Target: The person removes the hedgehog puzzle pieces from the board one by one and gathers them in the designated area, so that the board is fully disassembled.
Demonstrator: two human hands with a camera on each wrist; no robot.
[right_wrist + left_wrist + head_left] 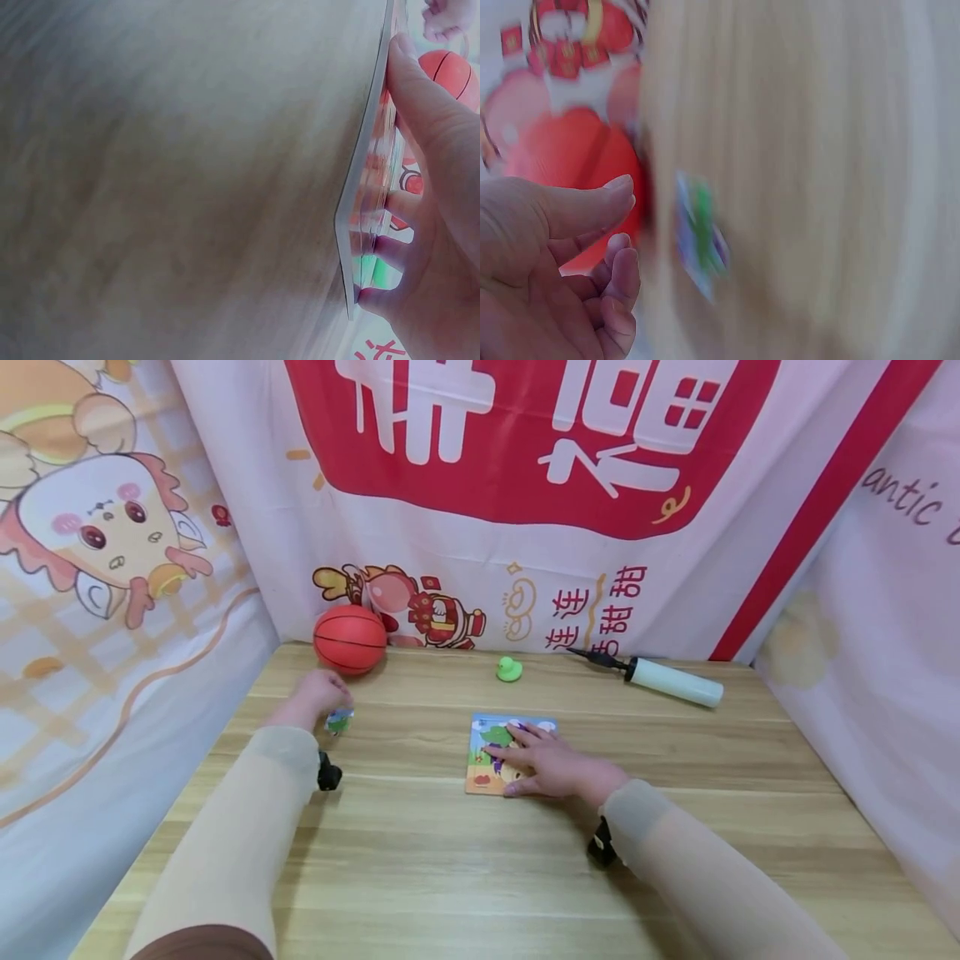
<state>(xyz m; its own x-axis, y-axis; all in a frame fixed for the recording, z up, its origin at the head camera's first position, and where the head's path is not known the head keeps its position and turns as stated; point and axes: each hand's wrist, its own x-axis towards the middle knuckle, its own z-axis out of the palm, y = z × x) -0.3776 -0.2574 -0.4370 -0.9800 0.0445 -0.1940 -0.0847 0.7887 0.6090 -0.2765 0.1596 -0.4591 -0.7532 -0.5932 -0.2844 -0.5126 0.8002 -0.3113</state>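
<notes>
Sleeved, our right hand is pressing spread fingers on the puzzle board mid-surface; our left hand, loosely curled, is reaching the loose piece, risking nudging the basketball away.

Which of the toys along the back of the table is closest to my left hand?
The orange ball, just beyond the left hand at the back left. The green duck sits mid-table and the white pump lies far right.
</notes>
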